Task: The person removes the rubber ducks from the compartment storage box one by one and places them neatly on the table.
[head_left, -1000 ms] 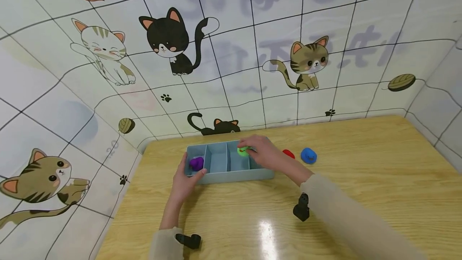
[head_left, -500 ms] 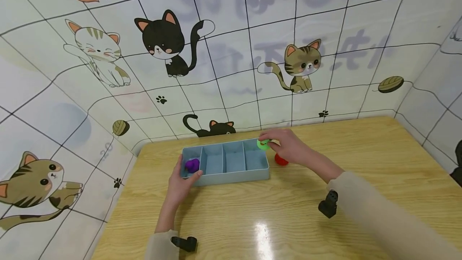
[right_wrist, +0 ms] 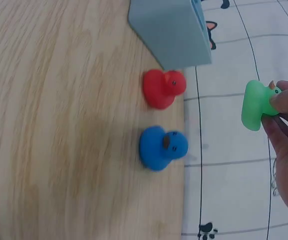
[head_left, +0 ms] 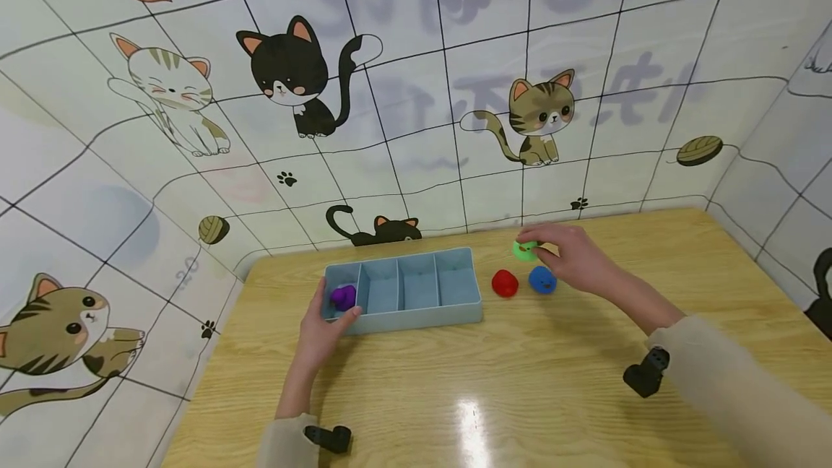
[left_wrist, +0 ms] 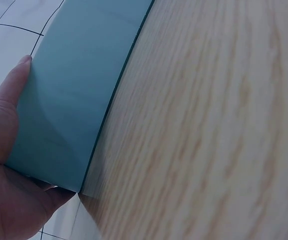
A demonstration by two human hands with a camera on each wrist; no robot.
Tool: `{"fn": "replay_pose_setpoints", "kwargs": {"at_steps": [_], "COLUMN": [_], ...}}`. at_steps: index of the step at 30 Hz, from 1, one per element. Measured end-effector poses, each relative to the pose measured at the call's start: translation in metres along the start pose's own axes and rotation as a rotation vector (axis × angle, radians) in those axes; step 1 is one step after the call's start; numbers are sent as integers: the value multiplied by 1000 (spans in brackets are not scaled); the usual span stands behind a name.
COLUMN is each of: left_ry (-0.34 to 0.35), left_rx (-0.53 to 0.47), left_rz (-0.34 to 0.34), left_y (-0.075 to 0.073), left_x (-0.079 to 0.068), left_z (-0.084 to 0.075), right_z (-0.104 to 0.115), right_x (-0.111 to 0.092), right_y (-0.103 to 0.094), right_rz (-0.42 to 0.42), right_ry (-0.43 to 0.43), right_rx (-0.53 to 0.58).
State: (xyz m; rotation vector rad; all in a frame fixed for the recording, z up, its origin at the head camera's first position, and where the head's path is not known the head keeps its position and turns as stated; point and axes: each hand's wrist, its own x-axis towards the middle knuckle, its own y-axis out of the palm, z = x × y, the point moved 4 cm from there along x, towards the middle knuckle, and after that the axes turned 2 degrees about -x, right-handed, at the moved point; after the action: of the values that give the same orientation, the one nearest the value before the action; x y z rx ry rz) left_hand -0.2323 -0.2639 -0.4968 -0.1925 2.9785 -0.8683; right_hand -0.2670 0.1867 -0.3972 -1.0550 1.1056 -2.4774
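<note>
With its fingertips, my right hand (head_left: 575, 258) pinches a green rubber duck (right_wrist: 255, 102) by the head. It holds the duck above the table, to the right of a light blue divided box (head_left: 416, 321). Below it lie a red rubber duck (head_left: 505, 284) and a blue rubber duck (head_left: 542, 281); the blue one is nearest. My left hand (head_left: 320, 334) grips the box's left end, thumb on the front wall and fingers along the side. A purple rubber duck (head_left: 344, 297) sits in the leftmost compartment; the other compartments hold nothing.
The wooden table (head_left: 416, 388) meets a wall covering (head_left: 416, 92) with cat drawings close behind the box. A black wrist camera (head_left: 646, 373) is strapped on the right sleeve, and another wrist camera (head_left: 330, 438) on the left.
My right hand has carried the green duck rightward from over the box to beyond its right end, uncovering the red and blue ducks. My left hand keeps its grip on the box.
</note>
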Motion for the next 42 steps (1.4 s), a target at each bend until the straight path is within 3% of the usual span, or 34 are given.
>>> {"fn": "replay_pose_setpoints", "kwargs": {"at_steps": [7,15,18,33,42], "left_ry": [-5,-10,-11,-25,-17], "left_rx": [-6,-7,-4,-19,-27], "left_rz": [4,5,7,17,14], "left_y": [-2,-2,-3,-3,-2], "left_x": [-2,-3,-2,-3,0], "left_z": [0,0,1,0,-2], "right_z": [-19,-41,-48,-69,-73], "right_x": [-28,-49,-54,-75,-75], "right_y": [-15,-30,-30,-13,-4], "right_rz": [-32,-4,46,148,248], "right_ry": [25,173,201,260,240], "right_rx": [-56,-74,-42,-14,-6]}}
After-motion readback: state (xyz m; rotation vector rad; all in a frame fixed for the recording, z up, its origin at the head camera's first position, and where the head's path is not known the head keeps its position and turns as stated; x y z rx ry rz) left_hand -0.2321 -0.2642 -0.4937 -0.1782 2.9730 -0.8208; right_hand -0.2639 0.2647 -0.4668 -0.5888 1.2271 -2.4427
